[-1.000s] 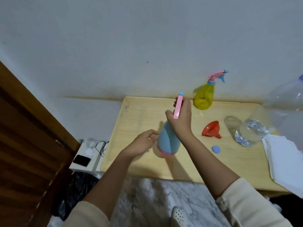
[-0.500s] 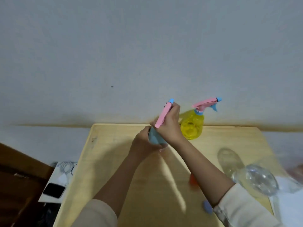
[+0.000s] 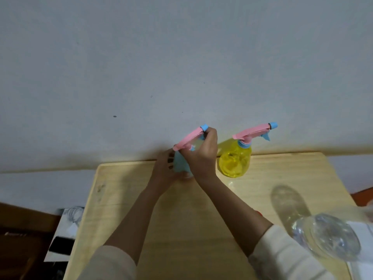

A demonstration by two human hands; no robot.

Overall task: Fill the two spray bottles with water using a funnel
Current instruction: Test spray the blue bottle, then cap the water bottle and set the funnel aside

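A light blue spray bottle (image 3: 180,164) with a pink trigger head stands at the far edge of the wooden table (image 3: 125,201), by the wall. My left hand (image 3: 164,168) wraps its body from the left. My right hand (image 3: 201,154) grips the neck and the pink head. Just to its right stands a yellow spray bottle (image 3: 235,160) with its pink and blue head on, untouched. Only a red sliver of the funnel (image 3: 259,213) shows behind my right forearm.
A large clear plastic water bottle (image 3: 331,237) sits at the table's near right, with a white cloth (image 3: 363,259) beside it. Left of the table, lower down, a white box (image 3: 64,235) holds cables and a dark phone. The wall rises directly behind the table.
Both hands have carried the blue spray bottle from the table's middle to the far edge beside the yellow one. The view has tilted up toward the wall.
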